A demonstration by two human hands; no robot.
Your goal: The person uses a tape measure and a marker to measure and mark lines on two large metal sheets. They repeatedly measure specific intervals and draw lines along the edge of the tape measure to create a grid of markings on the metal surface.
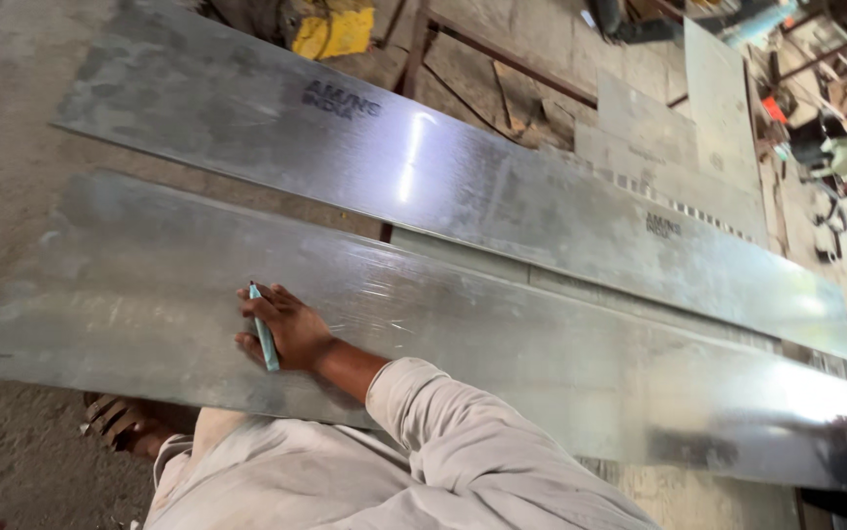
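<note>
- Nearest to us was the loose, pale cloth sleeve (pixel 463 442) of our own arm, reaching out from the bottom of the view.
- At the end of that sleeve, our right hand (pixel 281 329) lay on the long, flat, grey metal sheet (pixel 541 353) with its fingers curled.
- The hand was closed around a thin, light blue marker pen (pixel 263 334).
- The pen's tip pointed up and away from us, and it sat right at the sheet's face, near the left part of the sheet.
- We could not see our left hand for sure. A dark shape showed at the far right end of the sheet, but we could not tell what it was.
- This near sheet ran from the left side of the view to the right side, and it was dull and a bit scratched.
- A second long, shiny metal sheet (pixel 423 167) lay just behind the first one, slanting the same way, with a bright streak of light on it.
- Under the near sheet's left end we saw a foot in a brown sandal (pixel 114 417) on the dusty grey floor (pixel 1 196).
- Far back, a yellow thing (pixel 335 34) sat by some rusty metal bars (pixel 502 49).
- More small flat metal pieces (pixel 679 128) lay at the back right.
</note>
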